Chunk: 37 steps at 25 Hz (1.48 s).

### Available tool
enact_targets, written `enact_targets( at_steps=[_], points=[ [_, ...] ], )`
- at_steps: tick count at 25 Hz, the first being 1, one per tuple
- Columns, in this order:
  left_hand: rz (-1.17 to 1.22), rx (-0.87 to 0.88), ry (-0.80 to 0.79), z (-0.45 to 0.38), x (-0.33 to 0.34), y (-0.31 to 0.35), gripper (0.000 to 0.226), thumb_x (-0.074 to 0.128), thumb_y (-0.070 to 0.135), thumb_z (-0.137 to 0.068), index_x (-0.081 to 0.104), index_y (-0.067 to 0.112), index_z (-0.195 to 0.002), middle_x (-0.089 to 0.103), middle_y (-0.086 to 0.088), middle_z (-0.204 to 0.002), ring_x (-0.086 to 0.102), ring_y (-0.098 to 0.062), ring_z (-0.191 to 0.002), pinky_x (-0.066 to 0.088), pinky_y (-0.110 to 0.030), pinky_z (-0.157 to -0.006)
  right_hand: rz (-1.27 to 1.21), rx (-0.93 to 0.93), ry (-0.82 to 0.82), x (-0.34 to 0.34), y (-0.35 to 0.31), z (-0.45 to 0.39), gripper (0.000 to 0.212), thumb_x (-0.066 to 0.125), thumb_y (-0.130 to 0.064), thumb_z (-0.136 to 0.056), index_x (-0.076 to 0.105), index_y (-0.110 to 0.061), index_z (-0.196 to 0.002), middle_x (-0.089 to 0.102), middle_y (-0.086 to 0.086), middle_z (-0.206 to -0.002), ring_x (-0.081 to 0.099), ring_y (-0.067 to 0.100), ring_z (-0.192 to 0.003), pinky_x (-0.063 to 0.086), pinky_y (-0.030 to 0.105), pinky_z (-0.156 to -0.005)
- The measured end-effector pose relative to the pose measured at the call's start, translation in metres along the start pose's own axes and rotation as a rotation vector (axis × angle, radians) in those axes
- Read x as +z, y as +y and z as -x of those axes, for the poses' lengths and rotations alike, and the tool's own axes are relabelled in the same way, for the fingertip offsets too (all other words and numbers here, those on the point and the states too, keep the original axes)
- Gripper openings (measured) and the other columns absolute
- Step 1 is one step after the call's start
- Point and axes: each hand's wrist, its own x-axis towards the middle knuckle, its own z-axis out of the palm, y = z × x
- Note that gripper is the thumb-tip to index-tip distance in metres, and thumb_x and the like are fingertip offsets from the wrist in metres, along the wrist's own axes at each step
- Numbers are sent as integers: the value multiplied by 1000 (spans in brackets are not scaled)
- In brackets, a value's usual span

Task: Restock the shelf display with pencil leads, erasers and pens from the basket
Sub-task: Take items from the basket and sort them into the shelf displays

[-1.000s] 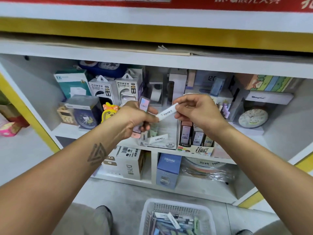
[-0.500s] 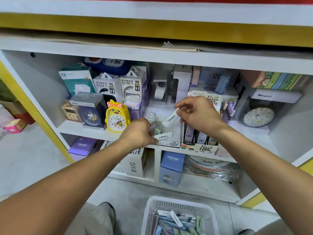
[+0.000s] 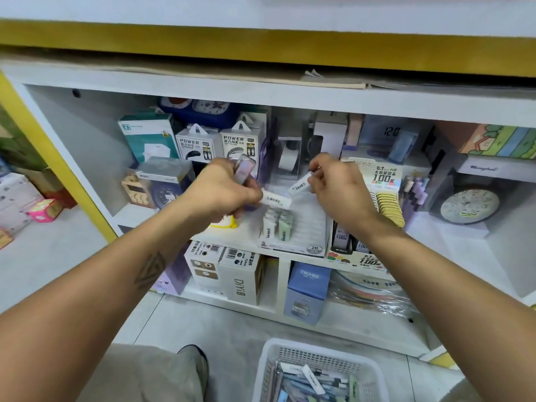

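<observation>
My left hand (image 3: 223, 192) grips several small packs: a purple pack (image 3: 243, 169) sticks up above the fingers and a white lead case (image 3: 276, 199) pokes out to the right. My right hand (image 3: 336, 187) pinches another white lead case (image 3: 300, 185) by its upper end, tilted, just above the white display tray (image 3: 311, 221) on the middle shelf. The tray holds a few white and green packs (image 3: 277, 227) at its front left. The white basket (image 3: 268, 369) on the floor below holds several pens and cases.
Power bank boxes (image 3: 217, 143), a clock box (image 3: 162, 187) and a tape dispenser (image 3: 288, 155) stand behind my hands. A 0.7 lead display (image 3: 383, 181) with yellow and purple items sits right of the tray. Boxes (image 3: 240, 277) fill the lower shelf. My knee (image 3: 150, 372) is at bottom left.
My left hand rose from the tray's front edge, still holding its packs, with a white case now sticking out. My right hand stays above the tray with its case. The camera moved closer.
</observation>
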Motion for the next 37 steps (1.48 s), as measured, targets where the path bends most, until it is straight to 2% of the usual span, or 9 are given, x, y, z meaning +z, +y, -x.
enact_targets(
  at_steps=[4,13,18,21,24,27,30,32,37],
  points=[
    [121,45,168,-10,-23,-14,12,71,3,-80,66,5,-70,51,5,-38,41,-11,-29,27,-14,-30,90,9,-65,32,-11,-13,7,49,-10,-97,55,-11,-102,65,13,-87,65,31,-79,58,46,-71],
    [114,83,162,-20,-35,-29,10,74,5,-83,68,-2,-80,56,7,-44,44,-15,-31,31,-16,-31,217,16,-217,55,-15,-19,16,48,-2,-94,60,-12,-90,64,13,-84,63,33,-78,57,47,-73],
    [102,57,146,-20,-33,-28,9,73,7,-85,69,0,-83,59,4,-50,46,-14,-31,30,-15,-32,355,33,-352,60,-22,-23,40,55,2,-93,72,-22,-119,66,4,-116,63,27,-103,53,42,-94],
    [105,47,131,-19,-28,-25,7,72,8,-87,69,3,-83,55,3,-45,44,-12,-29,27,-12,-31,-81,61,-301,49,-36,-29,32,60,-6,-95,72,-22,-120,66,-2,-105,62,12,-98,51,33,-93],
    [139,79,105,-17,-24,-17,6,72,7,-85,68,4,-82,54,-4,-44,43,-13,-29,26,-10,-34,-702,103,-484,35,-60,-28,37,74,-6,-87,67,-19,-121,69,17,-91,64,13,-82,55,29,-83],
    [227,38,110,-20,-16,-8,5,71,7,-85,67,9,-83,56,0,-42,43,-13,-29,30,-11,-39,-553,18,-397,28,-64,-32,40,75,-2,-85,65,-17,-120,62,8,-81,57,19,-67,55,32,-70],
    [235,-82,77,-24,-7,-4,5,60,14,-87,57,12,-85,64,-14,-59,45,-17,-32,35,-24,-48,-367,102,-122,18,-42,-44,28,64,-6,-95,67,-17,-120,69,4,-84,71,20,-69,62,43,-78],
    [244,-197,1,-22,-5,-6,10,55,20,-88,48,13,-91,60,-11,-58,46,-18,-33,35,-23,-46,-173,87,10,18,-24,-46,21,56,-11,-100,69,-12,-116,72,9,-87,73,20,-74,60,43,-80],
    [365,-278,-116,-20,-6,-11,9,49,17,-90,47,11,-96,54,-13,-74,58,-26,-46,46,-31,-55,-4,-5,-49,46,-8,-36,20,52,-9,-101,69,-7,-110,63,11,-104,70,24,-76,58,41,-77]
  ],
)
